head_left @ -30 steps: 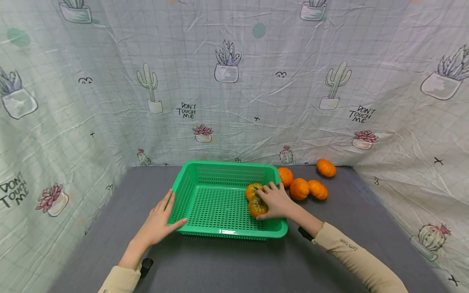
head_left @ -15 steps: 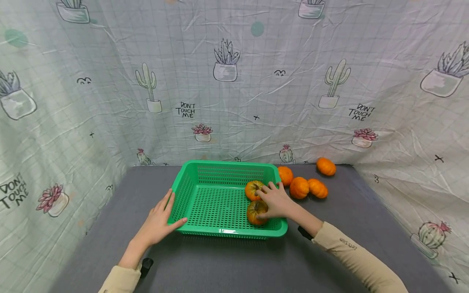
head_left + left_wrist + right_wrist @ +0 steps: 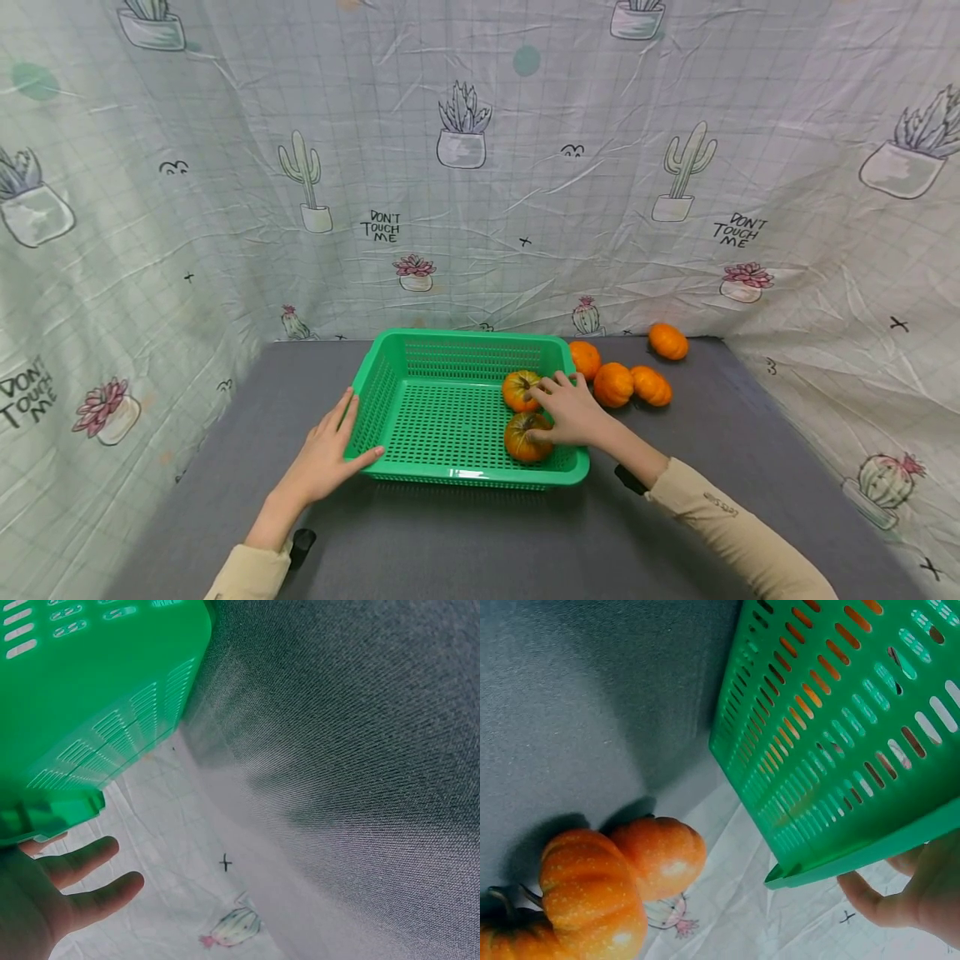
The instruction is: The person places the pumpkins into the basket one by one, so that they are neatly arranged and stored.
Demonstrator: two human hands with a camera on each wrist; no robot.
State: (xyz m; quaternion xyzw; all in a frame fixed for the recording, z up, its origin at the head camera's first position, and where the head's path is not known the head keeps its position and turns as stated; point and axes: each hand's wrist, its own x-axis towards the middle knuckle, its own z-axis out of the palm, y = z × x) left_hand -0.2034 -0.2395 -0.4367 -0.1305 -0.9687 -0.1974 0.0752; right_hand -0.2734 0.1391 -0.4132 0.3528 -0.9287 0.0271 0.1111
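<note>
A green perforated plastic basket (image 3: 465, 479) stands on the table, with two small orange-and-green pumpkins inside at its right end. My left hand (image 3: 318, 458) lies against the basket's near left corner, fingers extended and thumb at the rim. The right hand (image 3: 572, 412) reaches over the right rim, fingers spread and slightly bent. Its fingertips are at the far pumpkin (image 3: 519, 390), and its thumb lies over the near pumpkin (image 3: 527, 438). Neither pumpkin is gripped. In the right wrist view, part of the hand (image 3: 922, 896) shows beyond the rim; the pumpkins inside appear only through the slots.
Outside the basket's right side, several orange pumpkins lie on the dark grey table (image 3: 480, 542): one by the rim (image 3: 585, 360), two side by side (image 3: 613, 385), and one farther back (image 3: 667, 342). A cactus-print cloth (image 3: 480, 208) hangs behind and at both sides.
The near pumpkin in the basket has come down toward the front rim, apart from the far pumpkin. The right hand has loosened from it and shifted slightly right. The left hand stays put.
</note>
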